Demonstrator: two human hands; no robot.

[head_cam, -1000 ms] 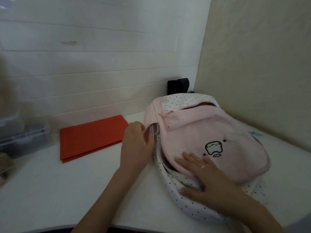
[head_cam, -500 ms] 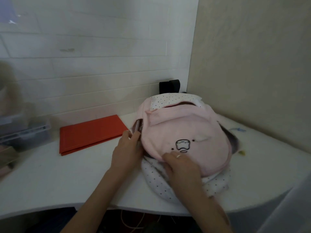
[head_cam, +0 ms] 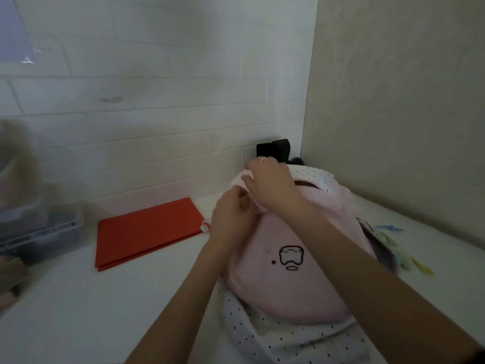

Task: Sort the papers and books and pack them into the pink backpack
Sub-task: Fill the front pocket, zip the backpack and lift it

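The pink backpack (head_cam: 296, 279) lies on the white desk (head_cam: 78, 311) in the corner, its front pocket with a small black drawing facing up and its white dotted body showing beneath. My left hand (head_cam: 231, 219) pinches the fabric at the bag's upper left edge. My right hand (head_cam: 270, 185) reaches across and grips the top rim of the bag beside it. A red folder (head_cam: 147, 229) lies flat on the desk left of the bag. A small white zip pull (head_cam: 205, 226) hangs by my left hand. The bag's contents are hidden.
A clear plastic storage box (head_cam: 39, 232) stands at the far left. A black object (head_cam: 273, 149) sits against the tiled wall behind the bag. Coloured clips (head_cam: 393, 248) lie right of the bag near the beige side wall.
My right hand has left the bag's front pocket and gone up to its top rim. My left hand has shifted up along the bag's left edge. The camera has moved closer.
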